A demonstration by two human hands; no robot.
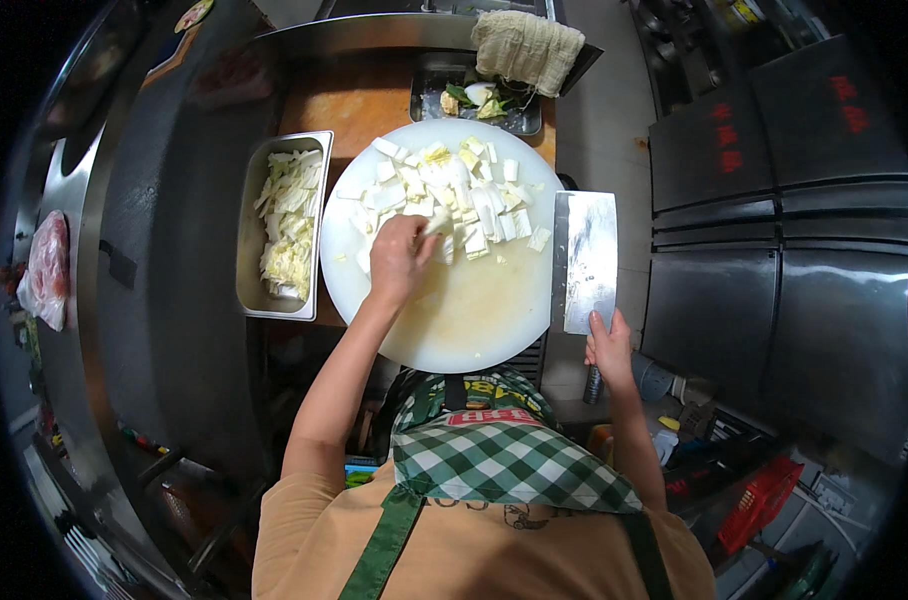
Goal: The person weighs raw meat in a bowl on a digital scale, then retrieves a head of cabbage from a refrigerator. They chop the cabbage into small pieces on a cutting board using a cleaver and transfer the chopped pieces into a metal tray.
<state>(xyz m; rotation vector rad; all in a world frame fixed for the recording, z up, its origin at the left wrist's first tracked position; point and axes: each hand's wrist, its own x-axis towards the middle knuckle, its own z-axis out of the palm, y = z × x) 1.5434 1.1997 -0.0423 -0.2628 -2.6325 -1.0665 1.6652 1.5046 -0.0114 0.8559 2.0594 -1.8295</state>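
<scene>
Chopped napa cabbage (491,202) is spread over the far half of a round white cutting board (469,315). My left hand (400,255) is at the near left edge of the cabbage, its fingers pinched on a pale piece of cabbage (439,223). Off the board's right edge, my right hand (610,346) grips the handle of a cleaver (593,255). The cleaver's broad blade points away from me and shows its flat side. To the left of the board, a steel pan (316,300) contains more cut cabbage (289,217).
Behind the board, a metal tray (424,109) bears cabbage scraps (480,97). A folded cloth (529,49) hangs over the ledge beside it. Steel refrigerator doors (709,300) stand across the aisle to the right. A bag of meat (47,262) lies on the far-left shelf.
</scene>
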